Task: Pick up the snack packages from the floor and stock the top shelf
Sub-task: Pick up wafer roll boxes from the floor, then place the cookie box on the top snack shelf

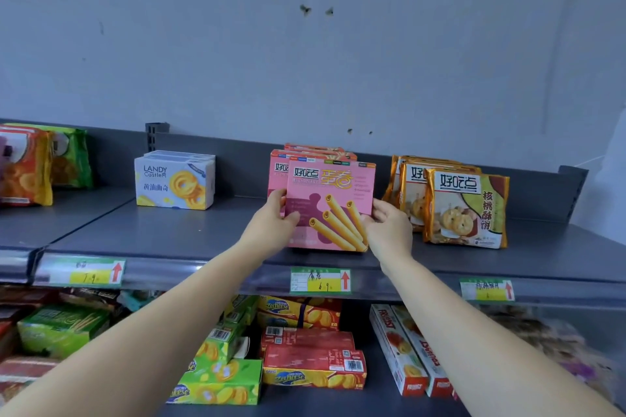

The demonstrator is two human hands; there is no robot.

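Both hands are holding a pink rectangular cardboard box of egg rolls (330, 203) upright over the grey metal top shelf (169, 230), near its front lip. The left hand (272, 225) is curling its fingers round the box's left edge, thumb lying on the front face; the right hand (389, 230) is pinching the lower right edge. Whether the base is already resting on the shelf I cannot tell. The box is looking light and stiff, with smooth printed faces that could be slipping under a loose touch. Its brittle rolls are calling for a gentle hold on the side edges, not a squeeze across the wide faces. Just behind it, a row of matching pink boxes (315, 154) is standing toward the far back panel, so room for pushing it back is looking short. To the right, gold foil bags of walnut biscuits (465, 210) are sitting just beside the right hand; to the left, bare shelf is stretching away to a white box of butter cookies (174, 181)
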